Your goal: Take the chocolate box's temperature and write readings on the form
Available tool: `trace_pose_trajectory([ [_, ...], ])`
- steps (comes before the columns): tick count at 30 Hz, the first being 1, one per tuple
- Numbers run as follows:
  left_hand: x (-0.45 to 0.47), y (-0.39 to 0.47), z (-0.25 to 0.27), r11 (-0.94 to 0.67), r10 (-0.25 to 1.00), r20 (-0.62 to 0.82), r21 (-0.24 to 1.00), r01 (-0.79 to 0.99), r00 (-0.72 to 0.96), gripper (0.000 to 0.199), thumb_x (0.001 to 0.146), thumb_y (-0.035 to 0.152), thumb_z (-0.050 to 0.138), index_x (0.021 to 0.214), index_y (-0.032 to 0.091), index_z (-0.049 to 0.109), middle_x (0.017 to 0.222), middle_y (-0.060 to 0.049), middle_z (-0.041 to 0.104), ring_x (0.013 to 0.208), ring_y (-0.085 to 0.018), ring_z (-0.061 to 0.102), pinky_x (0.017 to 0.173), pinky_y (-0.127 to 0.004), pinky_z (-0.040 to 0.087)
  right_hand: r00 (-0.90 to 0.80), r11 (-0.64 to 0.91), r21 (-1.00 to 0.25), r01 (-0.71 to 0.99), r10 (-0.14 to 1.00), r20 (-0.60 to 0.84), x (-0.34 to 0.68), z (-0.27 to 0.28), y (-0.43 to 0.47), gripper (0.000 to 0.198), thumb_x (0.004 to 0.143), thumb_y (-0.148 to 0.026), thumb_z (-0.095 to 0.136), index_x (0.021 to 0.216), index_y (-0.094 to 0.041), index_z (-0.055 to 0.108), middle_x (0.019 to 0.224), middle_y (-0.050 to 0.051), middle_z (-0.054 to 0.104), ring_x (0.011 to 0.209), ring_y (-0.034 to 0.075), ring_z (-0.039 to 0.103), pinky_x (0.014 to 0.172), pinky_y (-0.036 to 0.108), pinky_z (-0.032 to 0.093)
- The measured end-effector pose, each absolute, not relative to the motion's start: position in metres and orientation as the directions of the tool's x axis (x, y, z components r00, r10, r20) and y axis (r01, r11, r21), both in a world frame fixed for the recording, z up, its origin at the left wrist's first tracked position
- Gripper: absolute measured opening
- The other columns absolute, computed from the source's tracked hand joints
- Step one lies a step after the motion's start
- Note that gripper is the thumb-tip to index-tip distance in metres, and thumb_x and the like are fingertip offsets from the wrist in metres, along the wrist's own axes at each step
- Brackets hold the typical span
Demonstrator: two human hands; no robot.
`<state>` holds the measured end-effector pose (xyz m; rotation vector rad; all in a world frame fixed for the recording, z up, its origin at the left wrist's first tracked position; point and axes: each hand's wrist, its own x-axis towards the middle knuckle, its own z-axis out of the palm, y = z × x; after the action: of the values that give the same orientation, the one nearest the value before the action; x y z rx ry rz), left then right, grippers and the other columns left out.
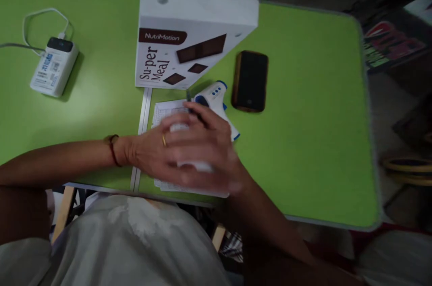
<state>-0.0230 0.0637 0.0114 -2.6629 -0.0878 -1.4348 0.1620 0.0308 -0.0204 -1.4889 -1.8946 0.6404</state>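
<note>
My left hand (158, 151), with a gold ring and a wrist bracelet, reaches over the paper with its fingers stretched out. Motion blurs those fingers where they pass in front of my right hand (216, 126). My right hand is closed round a dark pen (189, 96), whose upper end shows above the index finger. Beneath both hands lies a white sheet or pad with small print (168, 108), largely covered. Just beyond my right hand rests a white and blue infrared thermometer (216, 95), partly hidden by the fingers.
A white NutriMotion box (199, 20) stands at the table's back middle. To its right lies a dark phone in a brown case (250, 81). A white power bank (54, 68) with cables sits at left. The green table (313, 119) has a metal seam (145, 110).
</note>
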Motion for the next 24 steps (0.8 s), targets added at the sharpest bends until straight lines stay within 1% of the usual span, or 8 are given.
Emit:
trace_pose_trajectory([
  [1, -0.025, 0.05, 0.008, -0.993, -0.062, 0.818, -0.111, 0.051, 0.573, 0.027, 0.098, 0.05, 0.052, 0.125, 0.051, 0.052, 0.142, 0.011, 0.053, 0.135, -0.013, 0.048, 0.118, -0.037, 0.04, -0.115, 0.235, -0.767, 0.597, 0.971, 0.208, 0.165, -0.023, 0.033, 0.042, 0.1, -0.03, 0.033, 0.136, -0.026, 0.054, 0.1, 0.007, 0.067, 0.082, 0.02, 0.065, 0.074, 0.04, 0.057],
  [3, -0.03, 0.033, 0.002, -0.993, -0.118, 0.721, -0.096, -0.07, 0.683, 0.023, 0.101, 0.046, 0.05, 0.122, 0.044, 0.06, 0.135, 0.007, 0.06, 0.128, -0.015, 0.052, 0.115, -0.037, 0.042, -0.062, 0.253, -0.852, 0.458, 0.965, 0.254, 0.169, -0.027, 0.035, 0.044, 0.1, -0.034, 0.038, 0.141, -0.029, 0.049, 0.099, 0.005, 0.066, 0.078, 0.019, 0.064, 0.074, 0.04, 0.057],
  [5, -0.036, 0.028, -0.002, -0.994, -0.099, 0.581, -0.014, -0.112, 0.808, 0.026, 0.104, 0.039, 0.046, 0.124, 0.038, 0.062, 0.134, 0.002, 0.063, 0.12, -0.017, 0.057, 0.11, -0.038, 0.044, -0.08, 0.282, -0.896, 0.343, 0.959, 0.271, 0.169, -0.03, 0.037, 0.051, 0.096, -0.039, 0.048, 0.146, -0.031, 0.044, 0.103, 0.005, 0.065, 0.084, 0.02, 0.065, 0.079, 0.042, 0.057],
  [8, -0.041, 0.035, -0.005, -0.987, -0.038, 0.381, 0.128, -0.094, 0.924, 0.032, 0.103, 0.037, 0.048, 0.132, 0.032, 0.059, 0.135, -0.005, 0.064, 0.115, -0.021, 0.059, 0.107, -0.042, 0.044, -0.154, 0.302, -0.904, 0.301, 0.951, 0.267, 0.167, -0.033, 0.038, 0.057, 0.093, -0.04, 0.051, 0.149, -0.031, 0.042, 0.11, 0.007, 0.063, 0.095, 0.023, 0.066, 0.088, 0.045, 0.056],
  [12, -0.041, 0.043, -0.008, -0.961, 0.061, 0.336, 0.273, -0.035, 0.94, 0.059, 0.09, 0.058, 0.064, 0.135, 0.02, 0.058, 0.126, -0.015, 0.064, 0.109, -0.03, 0.059, 0.1, -0.051, 0.046, -0.184, 0.363, -0.891, 0.275, 0.929, 0.321, 0.168, -0.034, 0.036, 0.055, 0.094, -0.032, 0.042, 0.149, -0.037, 0.043, 0.112, 0.006, 0.06, 0.098, 0.023, 0.066, 0.09, 0.047, 0.056],
  [16, -0.042, 0.042, -0.011, -0.95, 0.144, 0.314, 0.31, 0.042, 0.938, 0.069, 0.082, 0.068, 0.067, 0.126, 0.015, 0.061, 0.119, -0.015, 0.064, 0.107, -0.033, 0.057, 0.101, -0.06, 0.043, -0.212, 0.495, -0.767, 0.409, 0.869, 0.447, 0.173, -0.03, 0.035, 0.061, 0.094, -0.024, 0.042, 0.153, -0.038, 0.033, 0.111, 0.007, 0.057, 0.098, 0.023, 0.064, 0.089, 0.047, 0.057],
  [21, -0.044, 0.038, -0.012, -0.945, 0.174, 0.222, 0.312, 0.099, 0.96, 0.065, 0.082, 0.07, 0.066, 0.119, 0.017, 0.063, 0.124, -0.014, 0.062, 0.116, -0.035, 0.053, 0.112, -0.072, 0.029, -0.299, 0.582, -0.406, 0.705, 0.762, 0.574, 0.176, -0.021, 0.033, 0.058, 0.092, -0.013, 0.051, 0.145, -0.035, 0.041, 0.105, 0.006, 0.064, 0.099, 0.024, 0.062, 0.089, 0.045, 0.054],
  [24, -0.045, 0.036, -0.012, -0.947, 0.17, 0.202, 0.304, 0.103, 0.965, 0.066, 0.082, 0.069, 0.066, 0.123, 0.018, 0.061, 0.128, -0.013, 0.061, 0.12, -0.036, 0.05, 0.113, -0.073, 0.028, -0.22, 0.55, -0.411, 0.727, 0.754, 0.619, 0.177, -0.02, 0.035, 0.045, 0.091, -0.011, 0.055, 0.13, -0.034, 0.053, 0.103, 0.006, 0.062, 0.097, 0.023, 0.061, 0.088, 0.044, 0.053],
])
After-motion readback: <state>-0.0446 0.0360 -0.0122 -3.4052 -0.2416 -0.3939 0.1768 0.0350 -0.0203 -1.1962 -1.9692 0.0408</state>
